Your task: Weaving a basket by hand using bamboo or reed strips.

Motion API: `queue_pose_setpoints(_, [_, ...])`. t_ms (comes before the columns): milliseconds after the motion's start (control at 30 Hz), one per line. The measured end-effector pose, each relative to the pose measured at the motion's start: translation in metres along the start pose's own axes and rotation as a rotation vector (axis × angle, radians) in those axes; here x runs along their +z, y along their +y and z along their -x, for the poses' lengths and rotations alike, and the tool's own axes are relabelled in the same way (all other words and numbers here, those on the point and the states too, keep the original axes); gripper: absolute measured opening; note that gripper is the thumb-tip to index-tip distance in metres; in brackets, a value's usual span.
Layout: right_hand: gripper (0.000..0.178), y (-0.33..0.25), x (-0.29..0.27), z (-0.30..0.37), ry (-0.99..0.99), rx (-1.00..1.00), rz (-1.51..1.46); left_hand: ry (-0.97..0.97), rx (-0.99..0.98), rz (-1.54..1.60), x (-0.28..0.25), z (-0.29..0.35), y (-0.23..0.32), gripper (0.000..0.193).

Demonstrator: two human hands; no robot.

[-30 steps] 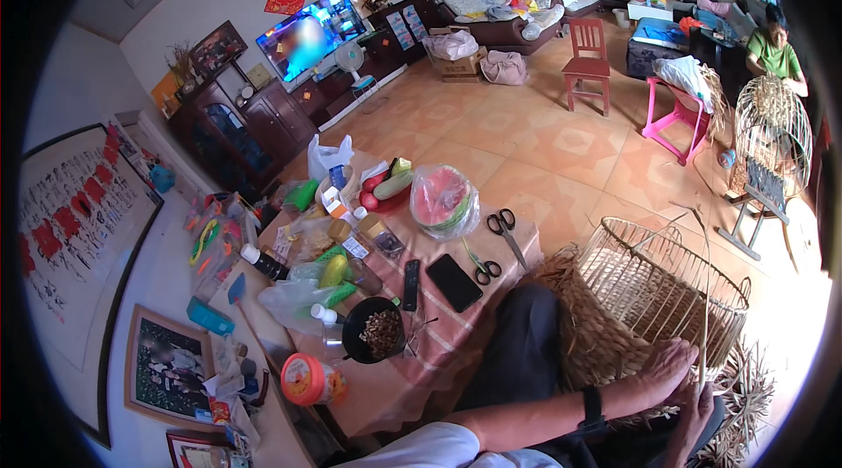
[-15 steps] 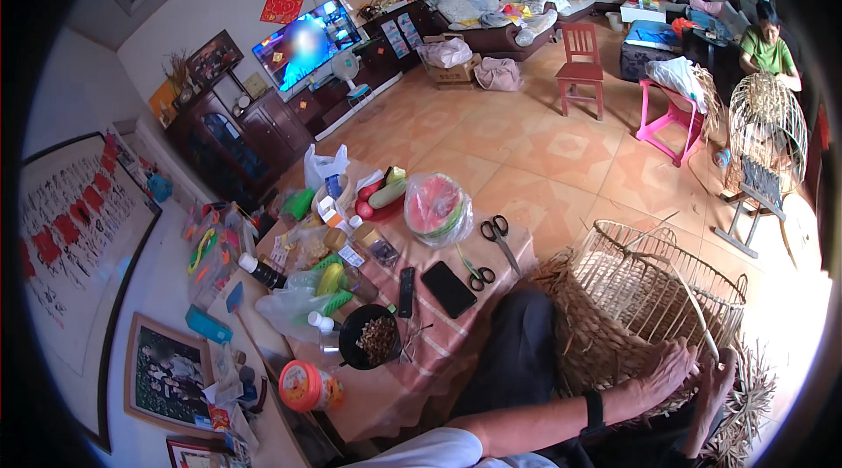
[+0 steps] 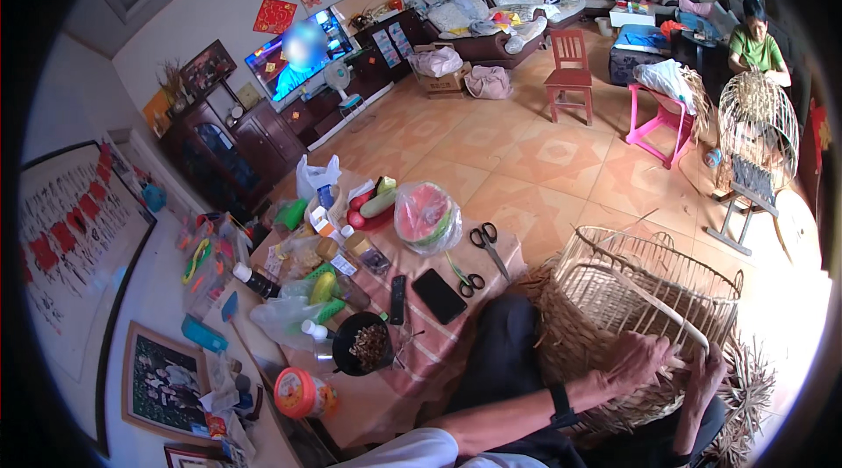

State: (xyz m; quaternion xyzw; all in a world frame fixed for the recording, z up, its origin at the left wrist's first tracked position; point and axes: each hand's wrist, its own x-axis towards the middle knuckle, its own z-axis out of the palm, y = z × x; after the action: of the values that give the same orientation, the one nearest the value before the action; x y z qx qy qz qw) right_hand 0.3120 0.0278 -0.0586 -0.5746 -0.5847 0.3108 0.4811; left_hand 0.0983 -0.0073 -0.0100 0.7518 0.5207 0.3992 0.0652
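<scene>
A large basket point(image 3: 605, 332) leans against my lap, with a straw-woven side and an open wire-like frame above it. A thick pale strand point(image 3: 645, 292) arches across the frame and comes down to my hands. My left hand point(image 3: 638, 363), with a black band on its wrist, is closed at the woven edge; what its fingers hold is hidden. Beside it, my right hand point(image 3: 704, 380) is closed around the lower end of the pale strand. Loose straw ends point(image 3: 745, 389) bristle out past my right hand.
On the cloth-covered table point(image 3: 421, 363) at my left lie scissors point(image 3: 491, 249), a phone point(image 3: 438, 295), a wrapped watermelon half point(image 3: 427, 218) and a black bowl point(image 3: 360, 343). A red chair point(image 3: 570, 73) stands on the tiled floor. At far right a person point(image 3: 759, 51) works at another basket point(image 3: 759, 121).
Both hands have shifted slightly left along the basket edge. The pale strand has swung left and now lies lower across the frame. The whole view has turned slightly.
</scene>
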Motion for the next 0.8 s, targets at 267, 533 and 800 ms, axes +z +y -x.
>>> queue_pose_setpoints(267, [0.016, -0.093, 0.041, 0.026, 0.022, -0.157, 0.417, -0.017, -0.08, 0.076, -0.057, 0.005, -0.047, 0.034])
queue_pose_setpoints(533, [0.018, -0.137, 0.075, 0.031, -0.101, -0.298, 0.332, -0.248, -0.223, 0.137, -0.106, -0.013, -0.075, 0.018])
queue_pose_setpoints(800, [0.015, -0.113, 0.07, 0.07, 0.009, -0.084, -0.152, -0.104, -0.165, 0.187, -0.098, 0.011, -0.046, 0.024])
